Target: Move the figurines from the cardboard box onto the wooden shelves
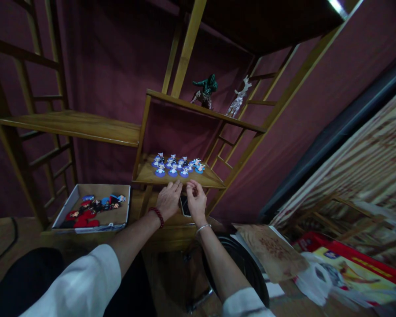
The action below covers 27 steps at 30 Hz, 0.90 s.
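Observation:
Several small figurines [173,170] with purple and blue bases stand in rows on a wooden shelf [145,175]. My left hand [169,199], a red bead bracelet at its wrist, rests near the shelf's front edge with its fingers stretched forward; nothing shows in it. To its right is my right hand [196,200], wearing a silver bracelet. Its fingers are curled with thumb and index close together, and whatever they may hold is too small to make out. A dark phone [185,206] lies below, between the two hands.
An open box [128,207] with red, black and blue figures is at the left. Above stand a green-hooded figure [208,88] and a clear deer ornament [239,100]. A black round stool [251,268], a cardboard sheet [273,253] and a plastic bag [313,279] are at lower right.

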Each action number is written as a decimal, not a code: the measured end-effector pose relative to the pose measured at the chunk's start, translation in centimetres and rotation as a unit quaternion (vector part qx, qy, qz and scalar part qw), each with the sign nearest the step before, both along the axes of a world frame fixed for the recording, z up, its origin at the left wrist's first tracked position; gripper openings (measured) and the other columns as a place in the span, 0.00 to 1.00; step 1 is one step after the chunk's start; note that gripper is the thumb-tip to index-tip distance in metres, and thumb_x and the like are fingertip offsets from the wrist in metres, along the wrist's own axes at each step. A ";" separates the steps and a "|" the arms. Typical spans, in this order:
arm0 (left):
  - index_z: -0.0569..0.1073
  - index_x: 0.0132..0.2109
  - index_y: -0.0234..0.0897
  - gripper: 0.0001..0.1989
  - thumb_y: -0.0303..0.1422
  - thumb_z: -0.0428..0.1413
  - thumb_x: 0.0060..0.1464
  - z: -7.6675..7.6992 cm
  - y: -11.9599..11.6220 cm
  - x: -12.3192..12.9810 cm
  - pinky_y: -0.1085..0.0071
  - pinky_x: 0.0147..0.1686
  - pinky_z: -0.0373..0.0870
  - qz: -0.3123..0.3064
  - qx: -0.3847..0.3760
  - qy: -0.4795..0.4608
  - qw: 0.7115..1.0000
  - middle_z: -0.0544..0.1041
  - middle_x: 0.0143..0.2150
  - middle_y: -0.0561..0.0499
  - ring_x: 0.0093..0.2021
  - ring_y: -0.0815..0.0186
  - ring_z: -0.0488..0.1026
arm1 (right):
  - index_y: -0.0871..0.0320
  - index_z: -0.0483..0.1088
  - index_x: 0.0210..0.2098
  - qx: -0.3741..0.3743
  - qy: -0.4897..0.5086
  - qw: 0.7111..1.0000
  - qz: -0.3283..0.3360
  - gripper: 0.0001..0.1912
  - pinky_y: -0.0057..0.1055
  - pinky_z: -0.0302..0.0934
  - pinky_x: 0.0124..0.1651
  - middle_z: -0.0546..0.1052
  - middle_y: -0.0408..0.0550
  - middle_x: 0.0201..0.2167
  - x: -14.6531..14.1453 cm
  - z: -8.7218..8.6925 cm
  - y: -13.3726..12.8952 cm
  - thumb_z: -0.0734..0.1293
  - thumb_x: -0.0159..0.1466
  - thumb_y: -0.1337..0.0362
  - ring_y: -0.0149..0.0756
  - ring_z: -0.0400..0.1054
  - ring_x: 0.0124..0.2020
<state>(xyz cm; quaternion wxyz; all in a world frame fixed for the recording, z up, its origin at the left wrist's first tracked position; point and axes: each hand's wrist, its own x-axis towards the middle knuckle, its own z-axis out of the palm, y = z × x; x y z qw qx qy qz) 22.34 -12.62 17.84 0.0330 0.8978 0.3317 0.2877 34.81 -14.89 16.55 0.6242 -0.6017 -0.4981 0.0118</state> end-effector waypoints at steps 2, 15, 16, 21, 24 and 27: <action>0.57 0.57 0.31 0.28 0.20 0.45 0.47 -0.5 -0.3 -0.6 0.61 0.49 0.62 0.001 -0.008 0.010 1.000 0.56 0.62 0.43 0.55 0.59 0.59 | 0.61 0.67 0.41 -0.004 0.006 1.000 0.015 0.15 0.31 0.65 0.41 0.75 0.50 0.35 -1.5 -0.8 -0.8 0.60 0.58 0.59 0.33 0.69 0.35; 0.63 0.52 0.26 0.19 0.22 0.42 0.52 -5.0 0.1 -5.8 0.68 0.48 0.65 -0.001 -0.050 0.014 0.999 0.54 0.63 0.40 0.53 0.62 0.62 | 0.59 0.67 0.40 -0.081 -0.082 0.991 0.074 0.12 0.32 0.62 0.45 0.72 0.50 0.37 -7.6 -6.2 0.0 0.58 0.57 0.67 0.33 0.67 0.38; 0.64 0.51 0.26 0.19 0.22 0.42 0.52 -5.5 0.2 -6.5 0.68 0.48 0.66 0.007 -0.056 0.019 0.998 0.54 0.62 0.40 0.53 0.61 0.62 | 0.59 0.68 0.39 -0.086 -0.084 0.989 0.082 0.12 0.32 0.61 0.45 0.72 0.50 0.37 -8.2 -6.7 0.3 0.58 0.57 0.67 0.33 0.67 0.38; 0.63 0.52 0.28 0.21 0.20 0.43 0.50 -7.7 0.9 -9.9 0.69 0.48 0.67 0.017 -0.080 0.038 0.996 0.57 0.61 0.42 0.53 0.62 0.63 | 0.60 0.68 0.37 -0.129 -0.088 0.983 0.094 0.12 0.32 0.62 0.41 0.73 0.50 0.34 -11.4 -9.0 1.7 0.58 0.56 0.66 0.34 0.66 0.35; 0.64 0.50 0.27 0.20 0.20 0.44 0.49 -8.8 1.2 -11.8 0.69 0.49 0.66 0.022 -0.087 0.036 0.995 0.58 0.61 0.41 0.53 0.62 0.63 | 0.60 0.69 0.37 -0.152 -0.092 0.978 0.108 0.11 0.30 0.61 0.39 0.73 0.49 0.32 -13.1 -10.0 2.0 0.59 0.56 0.66 0.33 0.66 0.34; 0.63 0.51 0.28 0.21 0.19 0.45 0.48 -9.7 1.4 -13.3 0.68 0.48 0.67 0.037 -0.098 0.033 0.994 0.59 0.60 0.40 0.54 0.62 0.63 | 0.58 0.69 0.37 -0.164 -0.107 0.974 0.110 0.12 0.30 0.61 0.40 0.74 0.49 0.33 -14.5 -10.7 2.2 0.58 0.56 0.67 0.33 0.67 0.34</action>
